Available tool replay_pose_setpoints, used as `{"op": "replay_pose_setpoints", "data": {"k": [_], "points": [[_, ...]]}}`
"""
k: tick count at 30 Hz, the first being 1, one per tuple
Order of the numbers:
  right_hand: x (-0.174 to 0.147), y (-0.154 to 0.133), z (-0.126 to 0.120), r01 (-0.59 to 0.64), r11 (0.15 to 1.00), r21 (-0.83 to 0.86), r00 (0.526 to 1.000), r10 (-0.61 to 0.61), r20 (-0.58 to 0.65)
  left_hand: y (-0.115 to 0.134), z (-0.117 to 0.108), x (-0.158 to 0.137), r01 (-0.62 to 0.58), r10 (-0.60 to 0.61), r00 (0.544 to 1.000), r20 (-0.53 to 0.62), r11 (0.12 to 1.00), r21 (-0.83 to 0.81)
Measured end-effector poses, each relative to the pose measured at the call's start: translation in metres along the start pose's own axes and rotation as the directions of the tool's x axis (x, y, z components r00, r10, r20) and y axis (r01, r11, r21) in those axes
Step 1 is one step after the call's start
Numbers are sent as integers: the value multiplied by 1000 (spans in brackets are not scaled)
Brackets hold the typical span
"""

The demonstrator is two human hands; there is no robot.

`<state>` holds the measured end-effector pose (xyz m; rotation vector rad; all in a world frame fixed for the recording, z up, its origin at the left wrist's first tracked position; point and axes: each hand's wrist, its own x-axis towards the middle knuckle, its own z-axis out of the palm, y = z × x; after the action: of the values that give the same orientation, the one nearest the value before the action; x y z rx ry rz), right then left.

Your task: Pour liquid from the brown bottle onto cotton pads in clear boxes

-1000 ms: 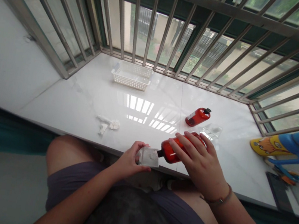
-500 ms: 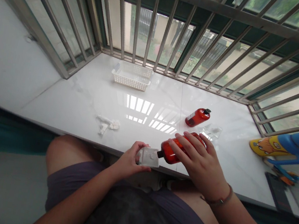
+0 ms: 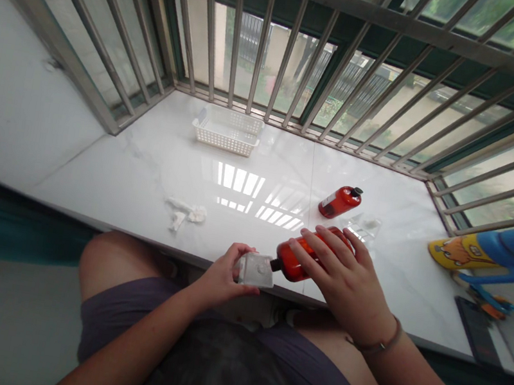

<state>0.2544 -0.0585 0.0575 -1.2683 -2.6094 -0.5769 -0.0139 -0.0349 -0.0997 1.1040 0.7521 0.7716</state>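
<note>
My left hand (image 3: 225, 275) is closed around the sides of a small clear plastic box (image 3: 258, 271), held by the near edge of the counter. My right hand (image 3: 345, 281) wraps over a red bottle (image 3: 290, 261) with a black neck. The bottle is tipped over to the left, and its neck sits at the right rim of the box. A faint roundish patch shows in the box; I cannot tell what it is. Behind my right hand a second red bottle (image 3: 341, 202) with a black cap stands on the counter, beside a clear plastic piece (image 3: 371, 226).
A white perforated basket (image 3: 224, 142) sits at the back of the white counter (image 3: 144, 168). Crumpled white tissue (image 3: 185, 214) lies to the left. On the right are a yellow and blue drinking bottle (image 3: 486, 251) and a dark phone-like slab (image 3: 477, 325). Metal bars (image 3: 285, 60) line the window.
Almost nothing differs. Both hands, the box and the tilted red bottle keep the same places.
</note>
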Motion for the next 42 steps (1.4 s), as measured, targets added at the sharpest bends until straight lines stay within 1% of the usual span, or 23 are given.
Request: {"op": "replay_pose_setpoints", "data": {"k": [15, 22, 31, 36, 42], "points": [[-1, 1, 0, 4, 1000, 4, 1000, -4, 4, -3, 0, 0, 2, -2, 1000, 6, 1000, -1], [3, 1, -2, 31, 999, -34, 999, -32, -6, -3, 0, 1, 2, -2, 1000, 14, 1000, -2], [4, 1, -3, 42, 998, -45, 999, -42, -2, -2, 2, 1, 13, -13, 1000, 15, 1000, -11], [4, 1, -3, 59, 997, -41, 998, -59, -4, -2, 1, 2, -5, 6, 1000, 19, 1000, -21], [3, 1, -1, 52, 998, -26, 999, -52, 5, 0, 2, 1, 1, -1, 1000, 24, 1000, -28]]}}
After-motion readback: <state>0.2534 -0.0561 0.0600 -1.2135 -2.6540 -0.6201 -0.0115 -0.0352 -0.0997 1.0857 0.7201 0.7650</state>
